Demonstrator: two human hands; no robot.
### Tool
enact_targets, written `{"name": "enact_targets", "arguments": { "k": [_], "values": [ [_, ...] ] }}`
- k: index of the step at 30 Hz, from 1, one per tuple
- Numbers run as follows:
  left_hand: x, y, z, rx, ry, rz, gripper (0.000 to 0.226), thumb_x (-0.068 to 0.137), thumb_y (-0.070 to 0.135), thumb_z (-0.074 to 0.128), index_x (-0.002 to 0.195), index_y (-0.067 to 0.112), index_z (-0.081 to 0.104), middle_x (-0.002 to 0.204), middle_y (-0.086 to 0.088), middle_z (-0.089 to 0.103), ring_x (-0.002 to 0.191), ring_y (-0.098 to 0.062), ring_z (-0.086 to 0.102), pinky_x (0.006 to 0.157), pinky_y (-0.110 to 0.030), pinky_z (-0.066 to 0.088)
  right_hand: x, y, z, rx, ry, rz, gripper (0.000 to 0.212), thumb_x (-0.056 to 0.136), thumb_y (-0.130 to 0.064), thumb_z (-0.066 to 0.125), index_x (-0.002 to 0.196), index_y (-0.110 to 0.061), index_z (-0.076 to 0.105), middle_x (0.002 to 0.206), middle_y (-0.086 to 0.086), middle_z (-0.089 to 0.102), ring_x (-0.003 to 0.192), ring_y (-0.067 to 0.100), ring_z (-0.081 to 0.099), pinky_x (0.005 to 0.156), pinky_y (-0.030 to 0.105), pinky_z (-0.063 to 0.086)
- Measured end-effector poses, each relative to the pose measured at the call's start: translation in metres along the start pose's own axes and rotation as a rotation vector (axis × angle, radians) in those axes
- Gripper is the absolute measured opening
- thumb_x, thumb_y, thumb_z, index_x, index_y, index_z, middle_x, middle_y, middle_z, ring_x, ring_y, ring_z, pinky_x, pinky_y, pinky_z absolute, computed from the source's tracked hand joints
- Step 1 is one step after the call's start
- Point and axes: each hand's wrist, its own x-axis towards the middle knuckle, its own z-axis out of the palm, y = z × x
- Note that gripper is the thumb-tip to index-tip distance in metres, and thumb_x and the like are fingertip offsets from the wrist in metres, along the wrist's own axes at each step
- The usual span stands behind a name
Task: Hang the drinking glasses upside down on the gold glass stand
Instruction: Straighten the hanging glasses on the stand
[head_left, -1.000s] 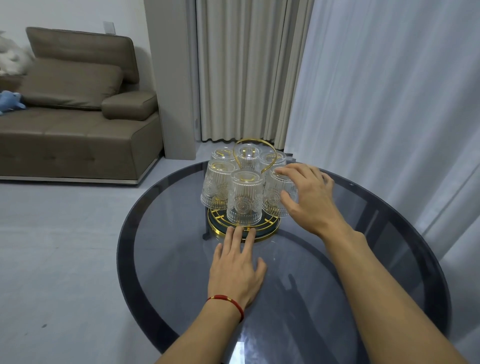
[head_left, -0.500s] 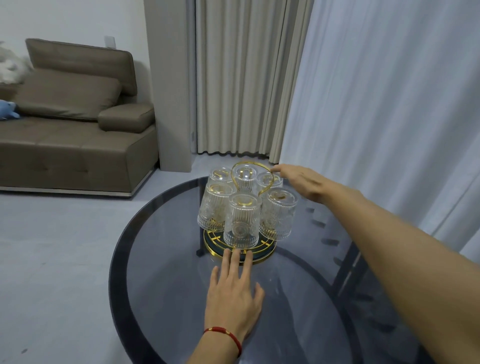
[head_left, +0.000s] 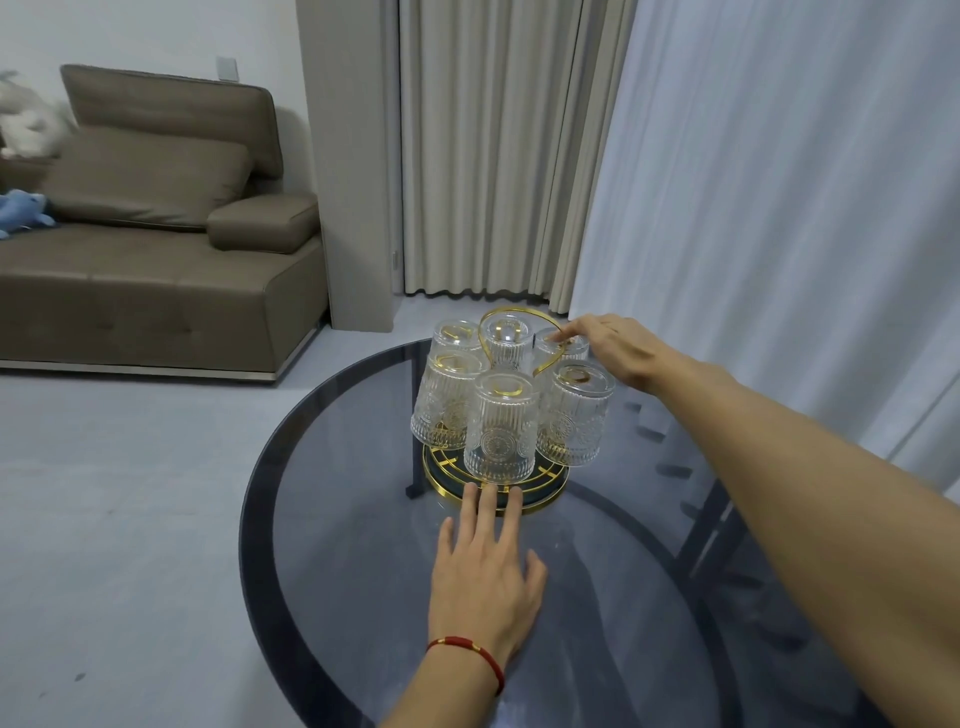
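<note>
Six glasses (head_left: 500, 422) inverted on stand (head_left: 550, 480); left hand (head_left: 485, 574) flat, spread, touching base; right hand (head_left: 615, 348) fingertips on back glass.

We see the stand (head_left: 545, 493) on the far half of the desk (head_left: 322, 519), with six glasses (head_left: 500, 431) hung on it in a ring. Our left hand (head_left: 485, 577) lies flat on the desk just before the stand, fingertips at its base; our right hand (head_left: 613, 348) is at the back-right glass (head_left: 563, 345). A sofa (head_left: 156, 249) stands far left behind.
</note>
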Motion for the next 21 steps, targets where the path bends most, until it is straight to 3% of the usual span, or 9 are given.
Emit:
{"name": "enact_targets", "arguments": {
  "k": [13,17,21],
  "values": [
    [0.001,-0.001,0.001,-0.002,-0.011,0.002,0.068,0.1,0.048,0.028,0.159,0.03,-0.001,0.17,-0.002,-0.003,0.153,-0.023,-0.013,0.125,-0.046,0.003,0.005,0.005,-0.003,0.039,-0.009,0.047,0.053,0.108,-0.041,0.027,0.14,-0.022,0.065,0.158,0.007,0.051,0.145,0.028,0.044,0.106,0.036,0.031],
    [0.002,-0.001,0.002,0.002,-0.01,0.0,0.069,0.1,0.048,0.028,0.159,0.03,-0.002,0.17,-0.003,-0.003,0.153,-0.023,-0.014,0.124,-0.046,0.002,0.004,-0.004,-0.007,0.271,0.029,0.087,0.073,0.095,-0.06,0.028,0.155,-0.024,0.048,0.15,0.001,0.061,0.149,0.025,0.04,0.105,0.038,0.028],
    [0.002,-0.002,0.002,-0.005,-0.017,-0.001,0.069,0.1,0.048,0.027,0.159,0.031,-0.003,0.17,-0.002,-0.004,0.153,-0.023,-0.014,0.124,-0.047,0.002,0.005,-0.005,-0.003,0.264,0.024,0.13,0.083,0.093,-0.068,0.026,0.161,-0.022,0.036,0.139,-0.004,0.07,0.151,0.025,0.037,0.116,0.049,0.025]
  ]
}}
